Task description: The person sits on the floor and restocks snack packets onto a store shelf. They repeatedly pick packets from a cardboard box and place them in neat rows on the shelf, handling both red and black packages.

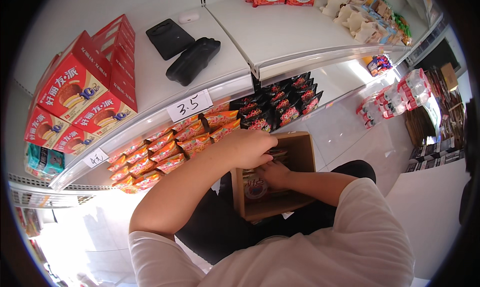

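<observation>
An open cardboard box [305, 148] stands between my knees with snack packets inside. One red and white packet [256, 187] shows at its near left side. My left hand [255, 147] is over the box's far left corner, its fingers curled and partly hidden from view. Lower in the box, my right hand [274, 174] rests against the packets, fingertips out of sight below the left hand. Whether either hand grips a packet cannot be made out. Close beyond the left hand are orange snack bags [195, 142] and black snack bags [281, 103] in rows on the lower shelf.
The upper shelf [228, 54] holds red pie boxes [75, 81], a black flat case [170, 38], a black moulded object [193, 61] and a small white case [188, 17]. Handwritten price cards [190, 105] hang on its edge. Shrink-wrapped bottles [395, 96] stand right on the floor.
</observation>
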`<control>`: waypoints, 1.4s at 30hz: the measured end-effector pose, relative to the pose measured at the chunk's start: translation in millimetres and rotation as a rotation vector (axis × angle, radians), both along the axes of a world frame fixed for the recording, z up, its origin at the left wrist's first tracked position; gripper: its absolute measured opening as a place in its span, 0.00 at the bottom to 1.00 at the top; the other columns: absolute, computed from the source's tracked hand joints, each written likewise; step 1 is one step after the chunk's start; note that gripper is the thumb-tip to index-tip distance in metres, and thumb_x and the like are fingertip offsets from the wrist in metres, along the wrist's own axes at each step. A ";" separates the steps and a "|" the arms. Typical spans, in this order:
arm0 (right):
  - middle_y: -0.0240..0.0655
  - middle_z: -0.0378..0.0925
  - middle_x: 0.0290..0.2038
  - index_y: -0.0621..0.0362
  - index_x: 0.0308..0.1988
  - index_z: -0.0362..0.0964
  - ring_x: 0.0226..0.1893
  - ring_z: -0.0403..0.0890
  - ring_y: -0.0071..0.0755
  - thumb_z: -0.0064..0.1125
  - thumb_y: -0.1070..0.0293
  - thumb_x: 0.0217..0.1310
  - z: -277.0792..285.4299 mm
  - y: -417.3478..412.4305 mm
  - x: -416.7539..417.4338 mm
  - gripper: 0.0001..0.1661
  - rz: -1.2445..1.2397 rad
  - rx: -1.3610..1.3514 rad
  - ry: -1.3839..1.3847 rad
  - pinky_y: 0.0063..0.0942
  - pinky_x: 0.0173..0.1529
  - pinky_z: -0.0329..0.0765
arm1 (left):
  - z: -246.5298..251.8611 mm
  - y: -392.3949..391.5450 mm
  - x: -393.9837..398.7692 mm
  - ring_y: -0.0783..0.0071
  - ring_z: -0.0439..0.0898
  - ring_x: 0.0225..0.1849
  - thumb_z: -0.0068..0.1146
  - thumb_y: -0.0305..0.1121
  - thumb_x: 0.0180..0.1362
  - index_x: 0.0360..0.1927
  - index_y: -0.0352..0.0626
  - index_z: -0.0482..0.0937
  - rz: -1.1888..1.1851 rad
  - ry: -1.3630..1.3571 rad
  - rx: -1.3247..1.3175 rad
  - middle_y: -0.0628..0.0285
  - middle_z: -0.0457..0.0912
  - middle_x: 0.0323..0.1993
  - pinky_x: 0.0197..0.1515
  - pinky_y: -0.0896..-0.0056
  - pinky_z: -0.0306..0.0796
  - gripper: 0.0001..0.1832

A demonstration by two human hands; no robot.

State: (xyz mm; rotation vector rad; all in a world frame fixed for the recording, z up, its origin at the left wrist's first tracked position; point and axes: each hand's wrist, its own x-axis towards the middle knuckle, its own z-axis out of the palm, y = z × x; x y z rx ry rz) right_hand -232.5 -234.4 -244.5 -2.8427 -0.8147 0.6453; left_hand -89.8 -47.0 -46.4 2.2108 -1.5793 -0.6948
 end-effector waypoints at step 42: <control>0.36 0.84 0.32 0.59 0.39 0.80 0.27 0.86 0.33 0.70 0.77 0.65 242.3 -129.2 56.9 0.05 -0.355 0.986 -0.701 0.27 0.32 0.79 | 7.9 -56.6 -12.0 0.77 0.83 0.57 0.72 0.26 0.64 0.66 0.37 0.79 0.339 0.848 -0.409 0.62 0.88 0.56 0.63 0.65 0.77 0.26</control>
